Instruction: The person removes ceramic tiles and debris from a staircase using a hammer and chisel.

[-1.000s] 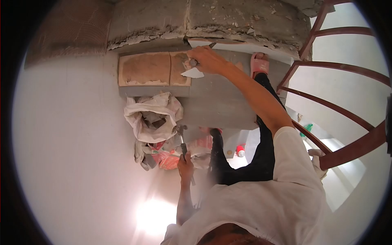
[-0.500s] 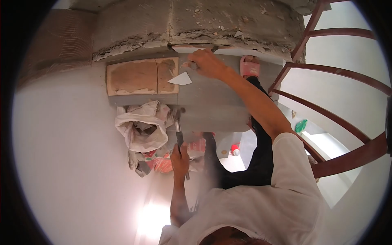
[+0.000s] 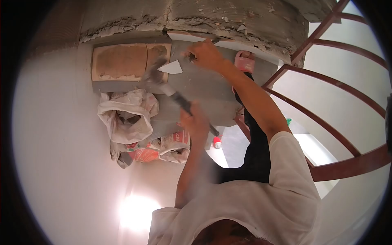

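My left hand (image 3: 196, 122) is closed round the dark handle of a hammer (image 3: 179, 100). The hammer's head is blurred and tilts up to the left, in front of the brown tiles and apart from my other hand. My right hand (image 3: 206, 55) is wrapped round a chisel (image 3: 189, 58), whose butt end sticks out on the left. Its dark tip shows past my knuckles, at the white tile strip (image 3: 185, 37) along the rough mortar edge (image 3: 245, 34). A loose white tile shard (image 3: 171, 67) lies below my right hand.
Brown tile backs (image 3: 120, 61) lie on the grey step at left. Below them stand an open white sack (image 3: 124, 122) with debris and more crumpled bags (image 3: 173, 147). A dark red metal railing (image 3: 335, 83) runs along the right. A red can (image 3: 217, 142) stands near my legs.
My left hand has raised the hammer towards the step, and its head has swung up to the left. My right hand still holds the chisel at the edge. The view has shifted slightly.
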`<action>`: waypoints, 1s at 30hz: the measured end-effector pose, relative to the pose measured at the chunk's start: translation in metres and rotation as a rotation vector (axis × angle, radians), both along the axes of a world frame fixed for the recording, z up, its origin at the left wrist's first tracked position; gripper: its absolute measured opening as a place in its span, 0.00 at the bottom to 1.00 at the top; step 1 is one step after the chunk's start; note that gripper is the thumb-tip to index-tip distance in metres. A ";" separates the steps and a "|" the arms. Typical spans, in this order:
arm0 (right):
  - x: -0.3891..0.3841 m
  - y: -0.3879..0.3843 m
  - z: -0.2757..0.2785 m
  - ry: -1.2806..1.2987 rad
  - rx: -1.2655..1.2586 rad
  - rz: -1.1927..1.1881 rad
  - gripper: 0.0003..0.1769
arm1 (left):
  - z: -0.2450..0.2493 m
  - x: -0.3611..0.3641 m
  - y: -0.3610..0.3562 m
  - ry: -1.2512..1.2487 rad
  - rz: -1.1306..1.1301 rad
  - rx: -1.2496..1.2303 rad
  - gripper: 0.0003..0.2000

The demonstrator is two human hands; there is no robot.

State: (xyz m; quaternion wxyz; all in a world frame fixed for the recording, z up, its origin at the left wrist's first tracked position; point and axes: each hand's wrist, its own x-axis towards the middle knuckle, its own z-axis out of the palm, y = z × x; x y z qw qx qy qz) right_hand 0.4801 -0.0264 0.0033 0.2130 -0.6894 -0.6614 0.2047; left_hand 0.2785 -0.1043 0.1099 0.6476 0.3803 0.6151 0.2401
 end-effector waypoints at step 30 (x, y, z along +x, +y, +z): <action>0.017 0.020 0.009 0.116 -0.303 -0.103 0.15 | 0.108 -0.064 0.106 0.022 0.490 0.590 0.19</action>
